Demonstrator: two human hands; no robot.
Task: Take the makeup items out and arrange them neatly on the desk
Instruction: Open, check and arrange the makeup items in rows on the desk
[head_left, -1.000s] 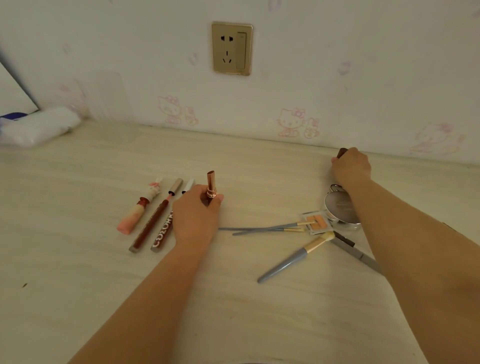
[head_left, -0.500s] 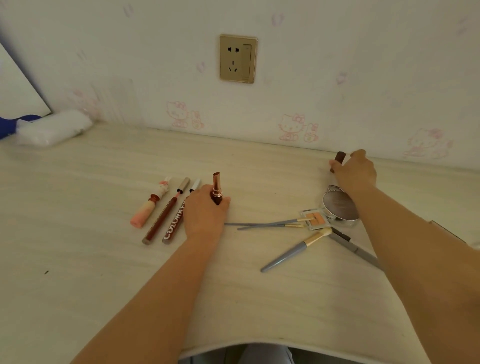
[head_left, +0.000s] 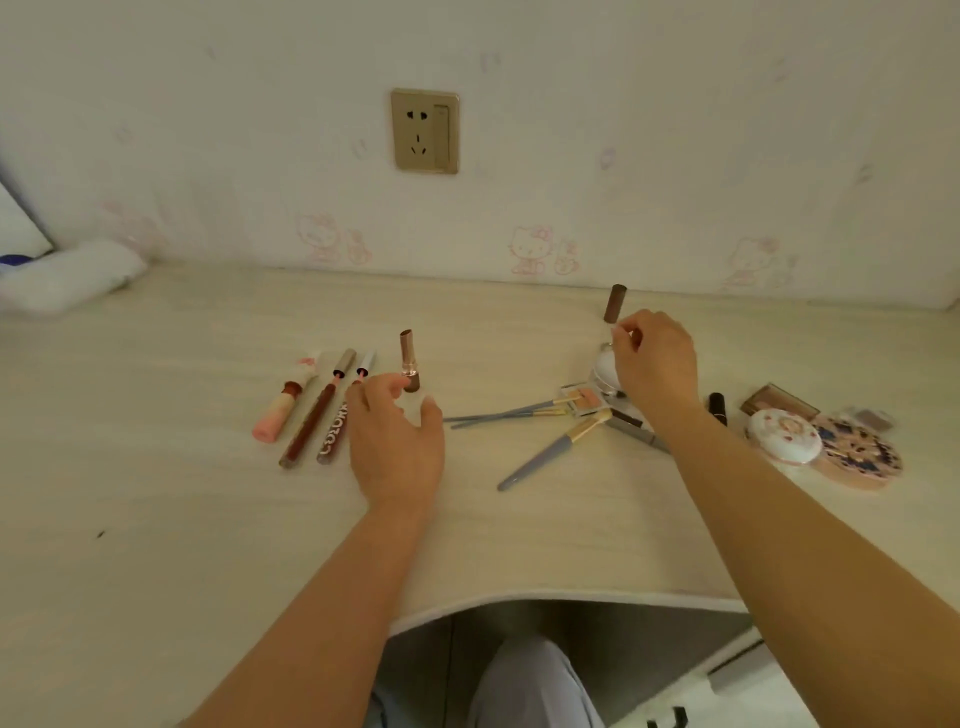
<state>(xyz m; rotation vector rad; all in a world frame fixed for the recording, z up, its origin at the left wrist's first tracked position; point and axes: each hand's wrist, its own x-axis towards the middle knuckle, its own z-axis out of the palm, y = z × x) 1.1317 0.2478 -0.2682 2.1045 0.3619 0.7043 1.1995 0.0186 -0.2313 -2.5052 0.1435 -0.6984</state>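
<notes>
Head view: the left hand (head_left: 397, 441) hovers with fingers spread, holding nothing, just short of the rose-gold lipstick (head_left: 408, 359). That lipstick stands upright on the desk (head_left: 156, 519), long axis vertical, cap uppermost, immediately right of the lip pencil row (head_left: 317, 410). The row's three items lie roughly parallel, caps pointing away toward the wall. The right hand (head_left: 654, 364) has fingers curled over the round compact (head_left: 605, 370), far right of the lipstick; whether it pinches the compact's ring I cannot tell. A brown tube (head_left: 615, 303) stands upright beyond that hand.

Risk: the upright lipstick has a narrow base; a brush from the nearby thumb would likely topple it into the row. The brushes (head_left: 540, 447) lie crossed right of the lipstick and remain unsorted.
</notes>
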